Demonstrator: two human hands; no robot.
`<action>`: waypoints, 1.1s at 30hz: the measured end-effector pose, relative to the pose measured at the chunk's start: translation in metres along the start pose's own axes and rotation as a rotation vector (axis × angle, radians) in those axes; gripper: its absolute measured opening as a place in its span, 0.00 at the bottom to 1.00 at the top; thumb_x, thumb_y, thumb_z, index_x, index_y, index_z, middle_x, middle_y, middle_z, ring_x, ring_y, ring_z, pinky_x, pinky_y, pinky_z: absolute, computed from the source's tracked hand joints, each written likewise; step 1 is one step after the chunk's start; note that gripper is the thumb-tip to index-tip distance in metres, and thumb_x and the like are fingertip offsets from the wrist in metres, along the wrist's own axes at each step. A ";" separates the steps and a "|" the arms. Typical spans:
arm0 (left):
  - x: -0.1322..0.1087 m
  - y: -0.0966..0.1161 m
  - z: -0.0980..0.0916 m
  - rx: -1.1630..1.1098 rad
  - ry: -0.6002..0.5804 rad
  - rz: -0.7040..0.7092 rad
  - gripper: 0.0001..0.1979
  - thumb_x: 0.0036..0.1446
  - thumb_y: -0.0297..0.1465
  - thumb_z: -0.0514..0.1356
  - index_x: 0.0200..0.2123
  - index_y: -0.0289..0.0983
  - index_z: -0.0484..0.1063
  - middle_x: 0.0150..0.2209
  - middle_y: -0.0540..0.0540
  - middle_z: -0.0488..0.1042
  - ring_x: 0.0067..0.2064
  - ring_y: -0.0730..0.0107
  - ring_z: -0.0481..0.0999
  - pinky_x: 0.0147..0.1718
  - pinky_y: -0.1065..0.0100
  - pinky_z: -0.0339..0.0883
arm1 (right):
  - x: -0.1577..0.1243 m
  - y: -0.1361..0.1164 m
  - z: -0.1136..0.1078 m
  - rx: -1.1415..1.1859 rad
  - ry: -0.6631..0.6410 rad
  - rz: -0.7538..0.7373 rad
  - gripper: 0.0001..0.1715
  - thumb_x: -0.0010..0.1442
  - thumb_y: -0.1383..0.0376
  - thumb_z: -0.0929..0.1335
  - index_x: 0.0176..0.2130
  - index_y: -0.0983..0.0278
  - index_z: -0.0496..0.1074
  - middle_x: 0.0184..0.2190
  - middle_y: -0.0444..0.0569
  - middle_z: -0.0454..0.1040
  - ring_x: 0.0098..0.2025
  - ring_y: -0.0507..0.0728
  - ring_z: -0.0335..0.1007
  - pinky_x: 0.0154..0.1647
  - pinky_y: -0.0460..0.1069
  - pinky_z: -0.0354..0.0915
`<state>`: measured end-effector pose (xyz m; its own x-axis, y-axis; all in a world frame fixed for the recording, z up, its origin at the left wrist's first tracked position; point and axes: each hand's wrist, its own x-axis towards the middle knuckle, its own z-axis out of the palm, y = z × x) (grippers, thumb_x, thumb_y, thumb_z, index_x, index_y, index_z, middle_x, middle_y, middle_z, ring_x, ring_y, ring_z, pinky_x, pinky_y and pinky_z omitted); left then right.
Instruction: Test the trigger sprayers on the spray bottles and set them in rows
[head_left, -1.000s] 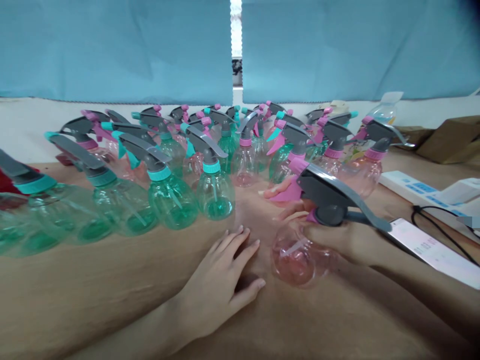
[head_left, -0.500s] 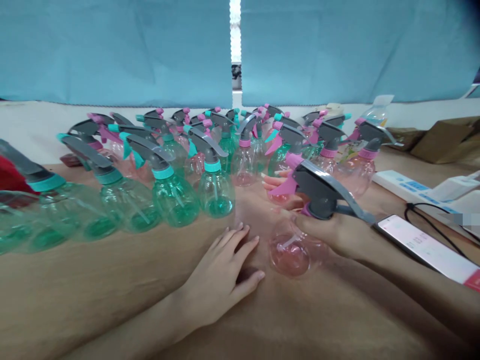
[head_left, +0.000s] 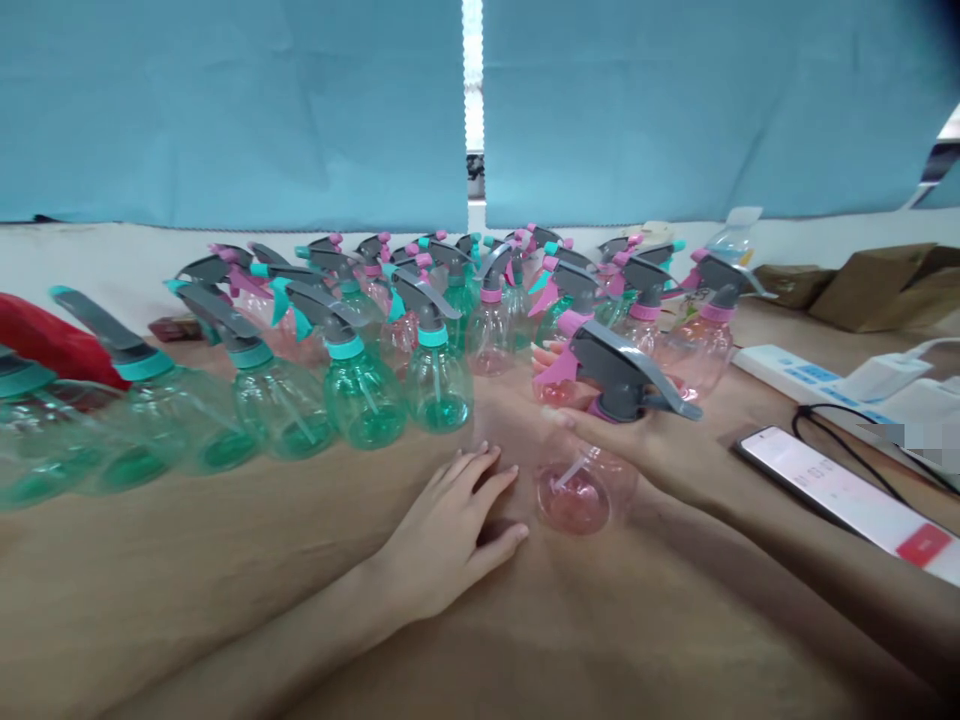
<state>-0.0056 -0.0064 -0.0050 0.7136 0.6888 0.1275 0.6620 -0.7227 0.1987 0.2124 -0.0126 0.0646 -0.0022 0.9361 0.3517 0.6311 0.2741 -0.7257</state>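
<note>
My right hand is wrapped round the neck of a clear pink spray bottle with a grey trigger head and pink nozzle. The bottle's base rests on the brown table or hangs just above it; I cannot tell which. My left hand lies flat on the table just left of the bottle, fingers spread and holding nothing. Right behind both hands stand several green spray bottles and pink spray bottles in a crowded group.
A phone with a lit screen lies at the right, beside a white power strip and a black cable. Brown boxes sit at the back right. A red object is at the far left. Blue curtains hang behind.
My right hand has carried the pink bottle farther from me and slightly left, toward the group. My left hand has stayed flat on the table. The camera has tilted a little.
</note>
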 end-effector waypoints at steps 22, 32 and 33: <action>0.000 0.000 0.003 0.025 0.049 0.021 0.25 0.63 0.42 0.53 0.58 0.34 0.62 0.60 0.37 0.60 0.62 0.53 0.56 0.57 0.52 0.52 | 0.006 0.023 -0.011 -0.384 -0.047 -0.195 0.30 0.50 0.47 0.68 0.45 0.64 0.68 0.35 0.51 0.74 0.35 0.61 0.72 0.33 0.55 0.67; 0.000 0.000 0.002 0.016 0.034 -0.004 0.25 0.62 0.42 0.54 0.58 0.34 0.63 0.60 0.37 0.60 0.61 0.51 0.57 0.56 0.50 0.54 | 0.062 0.017 0.024 -0.422 -0.021 -0.241 0.29 0.49 0.53 0.70 0.44 0.70 0.67 0.40 0.60 0.75 0.41 0.66 0.72 0.37 0.57 0.67; 0.000 0.000 0.003 0.016 0.033 -0.003 0.25 0.62 0.42 0.54 0.58 0.34 0.63 0.60 0.37 0.60 0.61 0.51 0.56 0.56 0.50 0.54 | 0.066 0.017 0.026 -0.424 -0.025 -0.233 0.29 0.49 0.53 0.70 0.44 0.70 0.67 0.41 0.60 0.75 0.41 0.66 0.73 0.37 0.57 0.67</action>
<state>-0.0050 -0.0064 -0.0077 0.7037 0.6924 0.1593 0.6682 -0.7211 0.1832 0.2031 0.0595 0.0604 -0.1966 0.8667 0.4584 0.8722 0.3682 -0.3221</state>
